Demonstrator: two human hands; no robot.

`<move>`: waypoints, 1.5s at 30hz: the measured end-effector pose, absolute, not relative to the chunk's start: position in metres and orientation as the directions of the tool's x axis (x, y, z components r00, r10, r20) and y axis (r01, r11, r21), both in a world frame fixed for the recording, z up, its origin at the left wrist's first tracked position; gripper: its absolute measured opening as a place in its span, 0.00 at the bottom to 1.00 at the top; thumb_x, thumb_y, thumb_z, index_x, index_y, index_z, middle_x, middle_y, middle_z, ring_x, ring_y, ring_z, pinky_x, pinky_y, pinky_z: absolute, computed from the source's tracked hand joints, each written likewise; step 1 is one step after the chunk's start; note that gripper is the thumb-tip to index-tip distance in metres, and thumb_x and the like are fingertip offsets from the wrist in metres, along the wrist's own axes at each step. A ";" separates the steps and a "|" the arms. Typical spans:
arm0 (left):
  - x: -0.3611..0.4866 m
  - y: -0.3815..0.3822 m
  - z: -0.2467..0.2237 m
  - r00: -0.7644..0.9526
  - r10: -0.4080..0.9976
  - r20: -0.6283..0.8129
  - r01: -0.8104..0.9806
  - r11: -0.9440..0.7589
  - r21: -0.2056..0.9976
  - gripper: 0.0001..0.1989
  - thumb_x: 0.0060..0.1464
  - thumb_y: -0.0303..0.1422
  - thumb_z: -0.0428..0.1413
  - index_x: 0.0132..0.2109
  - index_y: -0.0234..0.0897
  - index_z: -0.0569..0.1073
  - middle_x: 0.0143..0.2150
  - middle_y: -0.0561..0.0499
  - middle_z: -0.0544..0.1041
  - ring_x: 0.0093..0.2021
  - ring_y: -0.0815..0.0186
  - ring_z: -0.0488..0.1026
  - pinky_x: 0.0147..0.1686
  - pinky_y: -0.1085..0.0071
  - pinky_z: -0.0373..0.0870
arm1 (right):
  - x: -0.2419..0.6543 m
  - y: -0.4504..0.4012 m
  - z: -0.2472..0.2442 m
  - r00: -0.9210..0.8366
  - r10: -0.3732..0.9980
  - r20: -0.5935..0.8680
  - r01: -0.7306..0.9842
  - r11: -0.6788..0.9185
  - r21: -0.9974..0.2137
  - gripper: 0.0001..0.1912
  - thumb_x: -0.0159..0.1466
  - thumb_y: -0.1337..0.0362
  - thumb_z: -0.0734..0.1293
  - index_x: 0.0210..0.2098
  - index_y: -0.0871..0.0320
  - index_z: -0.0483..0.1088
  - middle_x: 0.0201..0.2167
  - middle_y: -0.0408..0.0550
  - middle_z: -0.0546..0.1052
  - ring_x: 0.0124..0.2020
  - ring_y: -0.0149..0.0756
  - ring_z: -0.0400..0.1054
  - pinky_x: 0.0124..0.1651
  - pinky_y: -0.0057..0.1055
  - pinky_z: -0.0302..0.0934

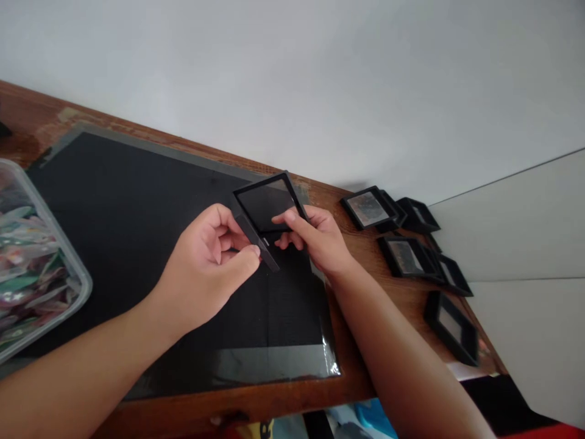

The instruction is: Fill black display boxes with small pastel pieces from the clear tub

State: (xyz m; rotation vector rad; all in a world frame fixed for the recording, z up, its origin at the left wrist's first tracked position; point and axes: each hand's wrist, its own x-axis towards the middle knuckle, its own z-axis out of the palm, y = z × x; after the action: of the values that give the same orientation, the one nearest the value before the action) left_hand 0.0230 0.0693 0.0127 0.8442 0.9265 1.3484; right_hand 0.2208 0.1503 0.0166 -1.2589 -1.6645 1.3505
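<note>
Above the black mat, a hinged black frame (287, 183) with a clear film window hangs opened between my two hands. My left hand (205, 259) pinches the lower-left half, a narrow dark piece (256, 242) seen nearly edge-on, between thumb and fingers. On the other side, my right hand (315, 235) grips the windowed half at its right edge, the thumb lying over the front. A small light spot shows near the join of the two halves.
A clear plastic tub (85, 286) of small wrapped packets stands at the left. Several black frames (368, 208) lie on the wooden table (365, 256) at the right, some overlapping. The black mat (137, 201) covers the middle, and a pale wall rises behind.
</note>
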 end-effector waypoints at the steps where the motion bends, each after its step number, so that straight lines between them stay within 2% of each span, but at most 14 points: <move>1: 0.022 0.070 0.013 -0.029 0.997 -0.068 -0.406 0.050 0.912 0.12 0.49 0.29 0.65 0.36 0.38 0.68 0.34 0.52 0.79 0.35 0.67 0.78 0.36 0.70 0.77 | 0.220 0.150 0.015 -0.287 0.958 -0.028 0.314 0.067 -0.947 0.27 0.60 0.37 0.74 0.34 0.57 0.80 0.15 0.37 0.66 0.20 0.32 0.67 0.28 0.31 0.64; 5: 0.019 0.076 0.009 -0.235 0.967 -0.099 -0.317 0.020 0.948 0.17 0.56 0.44 0.64 0.39 0.40 0.66 0.32 0.55 0.71 0.33 0.67 0.73 0.34 0.69 0.73 | 0.215 0.145 0.019 -0.225 0.947 0.229 0.463 0.311 -0.830 0.28 0.60 0.39 0.75 0.22 0.56 0.73 0.18 0.41 0.68 0.22 0.29 0.61 0.27 0.30 0.55; 8: 0.016 0.077 0.001 -0.316 0.949 -0.012 -0.032 0.002 0.999 0.19 0.55 0.46 0.66 0.43 0.41 0.67 0.38 0.53 0.70 0.38 0.65 0.71 0.38 0.66 0.71 | 0.214 0.139 0.026 -0.297 0.900 0.318 0.473 0.428 -0.770 0.32 0.59 0.41 0.77 0.16 0.56 0.65 0.16 0.40 0.62 0.21 0.27 0.53 0.27 0.31 0.51; 10: 0.015 0.075 -0.005 -0.261 0.962 0.077 0.244 -0.011 0.970 0.17 0.56 0.42 0.64 0.47 0.42 0.69 0.46 0.49 0.72 0.47 0.59 0.71 0.47 0.60 0.72 | 0.214 0.136 0.029 -0.283 0.892 0.353 0.465 0.450 -0.762 0.32 0.60 0.42 0.77 0.15 0.56 0.63 0.16 0.39 0.61 0.21 0.27 0.52 0.27 0.31 0.50; 13: 0.015 0.070 -0.009 -0.105 0.980 0.169 0.563 -0.081 0.822 0.16 0.58 0.38 0.60 0.52 0.41 0.71 0.57 0.42 0.73 0.63 0.47 0.66 0.62 0.44 0.66 | 0.217 0.139 0.026 -0.193 0.907 0.375 0.485 0.420 -0.767 0.31 0.61 0.40 0.75 0.16 0.55 0.65 0.17 0.41 0.63 0.21 0.29 0.55 0.27 0.32 0.50; 15: 0.016 0.067 -0.011 -0.024 0.983 0.180 0.670 -0.118 0.733 0.17 0.61 0.39 0.58 0.55 0.39 0.71 0.63 0.37 0.70 0.70 0.42 0.60 0.68 0.36 0.58 | 0.219 0.145 0.021 -0.118 0.926 0.359 0.486 0.369 -0.792 0.31 0.60 0.38 0.75 0.18 0.55 0.66 0.18 0.41 0.66 0.22 0.30 0.59 0.26 0.31 0.52; 18: 0.017 0.065 -0.014 0.052 0.988 0.147 0.751 -0.135 0.646 0.20 0.66 0.41 0.53 0.60 0.36 0.71 0.70 0.32 0.66 0.75 0.37 0.54 0.70 0.31 0.53 | 0.224 0.157 0.010 0.045 0.938 0.343 0.453 0.287 -0.844 0.28 0.58 0.38 0.76 0.22 0.54 0.68 0.19 0.40 0.66 0.22 0.30 0.62 0.26 0.30 0.55; 21: 0.017 0.064 -0.015 0.111 0.983 0.146 0.786 -0.177 0.592 0.23 0.68 0.40 0.50 0.64 0.35 0.70 0.72 0.30 0.65 0.77 0.36 0.53 0.70 0.29 0.53 | 0.228 0.169 0.002 0.115 0.951 0.288 0.392 0.223 -0.892 0.27 0.57 0.38 0.76 0.26 0.53 0.67 0.19 0.37 0.64 0.21 0.29 0.61 0.26 0.30 0.57; 24: 0.017 0.064 -0.016 0.149 0.976 0.158 0.795 -0.213 0.569 0.24 0.69 0.39 0.49 0.68 0.40 0.71 0.73 0.32 0.65 0.76 0.35 0.54 0.69 0.29 0.55 | 0.230 0.175 -0.001 0.084 0.976 0.200 0.338 0.161 -0.927 0.29 0.57 0.36 0.75 0.25 0.53 0.64 0.18 0.36 0.62 0.20 0.28 0.58 0.27 0.31 0.62; 29: 0.015 0.062 -0.018 0.183 0.967 0.176 0.790 -0.252 0.559 0.23 0.69 0.34 0.48 0.65 0.48 0.76 0.74 0.38 0.65 0.76 0.36 0.57 0.69 0.29 0.57 | 0.226 0.172 -0.003 0.075 0.977 0.199 0.230 0.177 -0.957 0.27 0.61 0.35 0.72 0.28 0.53 0.70 0.17 0.34 0.61 0.18 0.26 0.56 0.29 0.31 0.65; 34: 0.014 0.062 -0.018 0.196 0.954 0.226 0.776 -0.292 0.559 0.22 0.68 0.30 0.49 0.63 0.41 0.78 0.72 0.34 0.67 0.74 0.35 0.59 0.67 0.28 0.58 | 0.221 0.168 -0.004 0.074 0.974 0.215 0.263 0.189 -0.946 0.28 0.64 0.34 0.69 0.31 0.53 0.73 0.19 0.37 0.67 0.19 0.26 0.60 0.29 0.30 0.65; 37: 0.021 0.057 -0.008 0.181 0.900 0.397 0.652 -0.412 0.636 0.17 0.65 0.26 0.51 0.57 0.35 0.78 0.64 0.36 0.76 0.68 0.45 0.68 0.67 0.40 0.65 | 0.220 0.165 0.001 0.061 0.971 0.232 0.282 0.206 -0.937 0.28 0.62 0.35 0.71 0.25 0.54 0.73 0.20 0.40 0.71 0.21 0.29 0.65 0.31 0.30 0.66; 40: 0.033 0.044 0.014 0.246 0.802 0.544 0.501 -0.586 0.637 0.14 0.62 0.23 0.52 0.51 0.36 0.77 0.55 0.42 0.81 0.57 0.55 0.76 0.59 0.53 0.74 | 0.220 0.164 0.005 -0.001 0.956 0.293 0.313 0.279 -0.908 0.28 0.63 0.40 0.73 0.20 0.55 0.73 0.17 0.42 0.71 0.23 0.32 0.68 0.33 0.32 0.67; 45: 0.031 0.011 0.059 0.405 0.731 0.550 0.494 -0.681 0.541 0.12 0.63 0.25 0.50 0.45 0.36 0.78 0.44 0.48 0.83 0.40 0.60 0.78 0.39 0.61 0.75 | 0.221 0.170 0.003 -0.010 0.953 0.304 0.272 0.295 -0.916 0.28 0.62 0.38 0.73 0.23 0.56 0.76 0.18 0.41 0.72 0.19 0.28 0.65 0.30 0.30 0.65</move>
State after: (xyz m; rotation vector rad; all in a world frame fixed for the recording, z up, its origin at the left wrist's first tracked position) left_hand 0.0307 0.0106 0.0590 2.3724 1.0670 1.1502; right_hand 0.2206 0.1696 0.0029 -1.1803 -1.5103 0.8116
